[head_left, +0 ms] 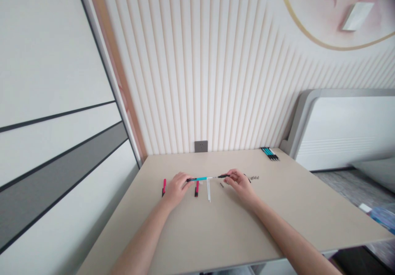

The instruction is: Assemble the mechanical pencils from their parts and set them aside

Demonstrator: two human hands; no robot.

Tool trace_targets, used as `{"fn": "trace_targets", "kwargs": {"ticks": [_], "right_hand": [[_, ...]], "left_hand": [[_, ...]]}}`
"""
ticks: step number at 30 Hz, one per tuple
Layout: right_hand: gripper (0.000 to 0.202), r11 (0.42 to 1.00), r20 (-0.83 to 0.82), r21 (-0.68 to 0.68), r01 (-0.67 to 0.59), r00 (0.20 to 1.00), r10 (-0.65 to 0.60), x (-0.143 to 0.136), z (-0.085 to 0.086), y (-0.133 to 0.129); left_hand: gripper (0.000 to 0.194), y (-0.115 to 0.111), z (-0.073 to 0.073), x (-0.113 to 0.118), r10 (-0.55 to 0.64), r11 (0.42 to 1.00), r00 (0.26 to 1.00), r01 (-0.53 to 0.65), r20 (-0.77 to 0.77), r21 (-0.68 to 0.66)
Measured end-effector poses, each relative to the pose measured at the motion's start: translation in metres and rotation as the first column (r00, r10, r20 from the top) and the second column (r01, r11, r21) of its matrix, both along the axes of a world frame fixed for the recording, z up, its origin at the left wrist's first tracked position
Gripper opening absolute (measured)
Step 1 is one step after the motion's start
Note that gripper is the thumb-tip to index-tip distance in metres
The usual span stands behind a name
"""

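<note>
My left hand (179, 188) is closed on a blue pen barrel (201, 179) with a black end, held level above the table. Closed too, my right hand (239, 182) pinches a black pen tip section (222, 176). A thin white refill (212, 178) runs between the two parts. Below them, white refills (209, 192) lie side by side on the table. One pink pen barrel (196, 188) lies just right of my left hand, and another pink barrel (164, 186) is partly behind that hand. A small dark piece (221, 185) lies near my right fingers.
At the back right of the table (234, 234) lies a row of several blue and black pens (269, 153). Small metallic pieces (254, 178), too small to name, are right of my right hand. A socket (201, 146) is on the ribbed wall behind. A bed headboard (345, 127) stands at right.
</note>
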State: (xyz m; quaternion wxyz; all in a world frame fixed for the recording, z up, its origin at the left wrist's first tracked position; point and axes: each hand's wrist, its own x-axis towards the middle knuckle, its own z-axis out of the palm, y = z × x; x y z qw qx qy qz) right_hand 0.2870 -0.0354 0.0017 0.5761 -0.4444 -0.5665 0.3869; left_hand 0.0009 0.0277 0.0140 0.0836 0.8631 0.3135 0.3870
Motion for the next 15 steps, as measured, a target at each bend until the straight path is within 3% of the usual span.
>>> {"fn": "trace_targets", "kwargs": {"ticks": [15], "right_hand": [[0.035,1.000,-0.034,-0.005,0.005,0.999,-0.005,-0.0014,0.0004,0.0000]], "left_hand": [[0.015,-0.0017,0.0014,0.0009,0.004,1.000,1.000,-0.004,-0.001,0.001]]}}
